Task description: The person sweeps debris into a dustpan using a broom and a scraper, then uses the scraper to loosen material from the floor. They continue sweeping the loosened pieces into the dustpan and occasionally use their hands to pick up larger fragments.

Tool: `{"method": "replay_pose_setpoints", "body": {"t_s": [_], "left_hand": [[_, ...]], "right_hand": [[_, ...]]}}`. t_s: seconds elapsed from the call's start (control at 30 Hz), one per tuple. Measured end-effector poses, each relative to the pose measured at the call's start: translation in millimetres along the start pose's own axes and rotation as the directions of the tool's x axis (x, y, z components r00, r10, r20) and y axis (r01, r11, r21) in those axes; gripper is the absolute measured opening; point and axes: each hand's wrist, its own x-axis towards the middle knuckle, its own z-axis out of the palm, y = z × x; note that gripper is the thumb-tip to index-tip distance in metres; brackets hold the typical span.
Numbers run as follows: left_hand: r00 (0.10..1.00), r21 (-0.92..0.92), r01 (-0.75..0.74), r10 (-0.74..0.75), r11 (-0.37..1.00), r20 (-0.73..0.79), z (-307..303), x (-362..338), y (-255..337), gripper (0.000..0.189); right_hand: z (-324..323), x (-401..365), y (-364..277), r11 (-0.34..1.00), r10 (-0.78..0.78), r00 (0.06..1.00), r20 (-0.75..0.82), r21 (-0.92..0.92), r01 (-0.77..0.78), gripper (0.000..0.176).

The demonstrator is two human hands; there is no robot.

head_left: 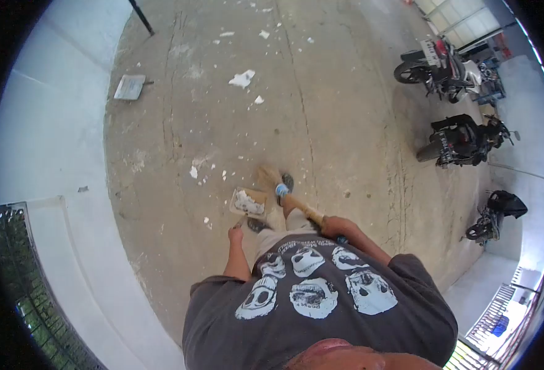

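My left hand (pixel 236 234) is closed around the short handle of a dustpan (pixel 260 197), held low in front of my feet. White broken pieces (pixel 246 202) lie in the pan. My right hand (pixel 332 226) grips the handle of a broom (pixel 267 176), which slants down past my leg. The broom's brown bristle end is just beyond the dustpan, near my shoe (pixel 287 182). Small white fragments (pixel 193 172) are scattered on the floor left of the pan. A larger white piece (pixel 242 78) lies farther ahead.
Concrete floor (pixel 346 123) with long cracks spreads ahead. A flat grey-white square thing with a short handle (pixel 130 87) lies by the left wall (pixel 56 135). Several motorcycles stand on the right, among them a black one (pixel 463 140). A dark pole (pixel 141 16) is at upper left.
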Motion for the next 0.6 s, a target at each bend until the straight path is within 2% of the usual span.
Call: {"method": "replay_pose_setpoints", "body": {"t_s": [0.03,0.07,0.1,0.13,0.17,0.23,0.3,0.33,0.37,0.4,0.43,0.47,0.5,0.53,0.57,0.6], "left_hand": [[0.991,0.329,-0.119,0.092,0.937,0.098,-16.3,-7.0,14.2,0.029],[0.992,0.220,-0.094,0.073,0.971,0.102,-20.1,-6.9,18.5,0.030],[0.992,0.108,-0.071,0.059,0.992,0.108,-21.8,-7.2,15.3,0.033],[0.971,0.344,-0.237,0.234,0.909,0.050,-22.2,-5.4,9.1,0.034],[0.998,-0.127,0.026,-0.018,0.992,0.066,-10.0,11.4,-7.9,0.034],[1.000,-0.199,0.009,-0.008,0.980,0.009,-9.0,18.8,-20.9,0.034],[0.994,-0.232,0.073,-0.052,0.970,0.096,-28.9,-2.5,-17.6,0.036],[0.996,-0.233,0.054,-0.035,0.971,0.084,-35.0,-17.0,-13.5,0.036],[0.995,-0.488,0.094,-0.095,0.868,0.022,-38.7,-30.1,-11.1,0.028],[0.985,-0.707,0.109,-0.169,0.699,-0.015,-41.2,-41.3,-11.2,0.026],[0.987,-0.702,0.098,-0.158,0.705,-0.021,-45.0,-49.6,-12.7,0.026],[0.983,-0.673,0.131,-0.181,0.728,-0.004,-47.7,-53.2,-18.6,0.026],[0.978,-0.643,0.163,-0.206,0.748,0.008,-51.6,-54.9,-22.7,0.026],[0.980,-0.638,0.154,-0.201,0.754,-0.001,-54.4,-58.4,-28.8,0.026],[0.981,-0.631,0.149,-0.195,0.761,-0.004,-54.6,-58.2,-36.3,0.027],[0.982,-0.624,0.144,-0.189,0.768,-0.007,-55.4,-57.4,-41.4,0.028]], "right_hand": [[4.0,1.1,1.1,1.000,-0.018,1.000,-0.012,-0.004,0.018,0.045],[2.6,-7.3,-2.3,0.999,-0.036,0.998,-0.042,0.009,0.037,0.045],[-2.3,-18.0,-8.1,0.999,-0.004,1.000,-0.002,0.035,0.004,0.045],[4.4,-11.2,-1.9,0.999,-0.034,0.999,-0.041,0.026,0.036,0.044],[14.7,-0.1,8.0,0.998,-0.044,0.996,-0.071,0.029,0.046,0.042],[21.9,18.8,20.2,0.995,-0.099,0.995,0.017,0.023,0.099,0.040],[30.1,34.3,24.9,0.992,-0.111,0.994,0.019,0.057,0.110,0.039],[33.1,41.6,28.2,0.989,-0.119,0.992,0.046,0.092,0.114,0.039],[36.8,48.2,31.4,0.989,-0.119,0.992,0.028,0.096,0.116,0.039],[43.2,53.9,35.5,0.937,-0.181,0.983,0.027,0.308,0.164,0.038],[51.5,63.4,40.7,0.838,-0.244,0.970,0.014,0.507,0.203,0.038],[51.5,66.6,39.3,0.785,-0.548,0.828,-0.120,0.267,0.559,0.037],[55.3,68.3,36.7,0.780,-0.552,0.823,-0.133,0.268,0.566,0.037],[60.6,70.3,33.2,0.612,-0.471,0.871,-0.141,0.658,0.438,0.035],[57.4,57.8,20.8,0.311,-0.398,0.911,-0.108,0.918,0.245,0.033],[51.4,35.2,3.5,0.248,-0.403,0.905,-0.135,0.936,0.249,0.035]]}}
